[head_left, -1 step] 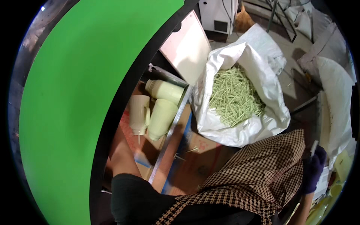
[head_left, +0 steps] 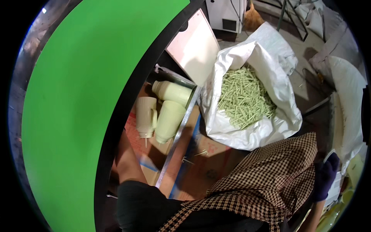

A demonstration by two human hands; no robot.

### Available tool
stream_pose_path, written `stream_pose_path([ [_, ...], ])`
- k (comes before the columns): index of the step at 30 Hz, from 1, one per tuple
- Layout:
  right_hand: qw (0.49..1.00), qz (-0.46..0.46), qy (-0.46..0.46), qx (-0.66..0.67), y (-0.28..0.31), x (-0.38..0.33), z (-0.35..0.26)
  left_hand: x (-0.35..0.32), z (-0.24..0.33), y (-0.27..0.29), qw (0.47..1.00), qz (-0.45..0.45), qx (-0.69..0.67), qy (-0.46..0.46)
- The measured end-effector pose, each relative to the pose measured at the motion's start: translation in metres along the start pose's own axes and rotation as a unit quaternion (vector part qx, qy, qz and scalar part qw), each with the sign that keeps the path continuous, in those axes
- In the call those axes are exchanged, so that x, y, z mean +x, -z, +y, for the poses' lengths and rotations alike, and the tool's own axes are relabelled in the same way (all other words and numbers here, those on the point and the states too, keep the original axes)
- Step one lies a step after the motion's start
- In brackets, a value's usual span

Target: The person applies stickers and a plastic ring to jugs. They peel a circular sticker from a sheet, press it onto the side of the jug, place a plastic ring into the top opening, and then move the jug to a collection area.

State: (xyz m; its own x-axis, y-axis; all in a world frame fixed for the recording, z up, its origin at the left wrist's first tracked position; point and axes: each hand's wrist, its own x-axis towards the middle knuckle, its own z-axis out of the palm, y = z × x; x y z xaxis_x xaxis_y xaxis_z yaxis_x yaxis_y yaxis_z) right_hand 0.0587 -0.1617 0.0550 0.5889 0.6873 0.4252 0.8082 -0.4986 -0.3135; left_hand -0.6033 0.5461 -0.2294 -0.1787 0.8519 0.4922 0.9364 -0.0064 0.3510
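Observation:
My left forearm [head_left: 127, 160] reaches up behind the black rim of a large green panel [head_left: 77, 96], which hides my left hand. Beside that arm, in a metal-edged box [head_left: 176, 143], lie several pale green plastic pieces: a handled jug-like body [head_left: 146, 116], a tapered cup shape [head_left: 170, 120] and another body [head_left: 172, 92] on its side. At the far right, my right hand [head_left: 326, 178], in a purple glove, is closed around a thin pale piece [head_left: 329, 155] whose tip sticks out above the fingers. Its kind is unclear.
A white woven sack [head_left: 286, 116] full of small pale green sticks [head_left: 245, 98] stands open ahead. A white board [head_left: 195, 46] leans behind the box. Loose sticks lie on cardboard [head_left: 205, 174]. A checked apron [head_left: 270, 174] covers my lap; more sacks [head_left: 344, 89] line the right.
The view has shifted slightly, moving the box and sack a little right in the picture. The pale piece in my right hand has tilted to the right.

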Motion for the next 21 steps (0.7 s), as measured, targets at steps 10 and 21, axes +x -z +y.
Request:
stream_pose_path([
  [10,0.967,-0.182,-0.018,0.177,-0.040,-0.003,-0.063,-0.214,0.064,0.133,0.768,0.073,-0.595,0.226],
  [21,0.922,-0.099,0.088,0.363,-0.062,-0.027,-0.105,-0.271,0.426,0.255,0.691,-0.352,-0.318,-0.546],
])
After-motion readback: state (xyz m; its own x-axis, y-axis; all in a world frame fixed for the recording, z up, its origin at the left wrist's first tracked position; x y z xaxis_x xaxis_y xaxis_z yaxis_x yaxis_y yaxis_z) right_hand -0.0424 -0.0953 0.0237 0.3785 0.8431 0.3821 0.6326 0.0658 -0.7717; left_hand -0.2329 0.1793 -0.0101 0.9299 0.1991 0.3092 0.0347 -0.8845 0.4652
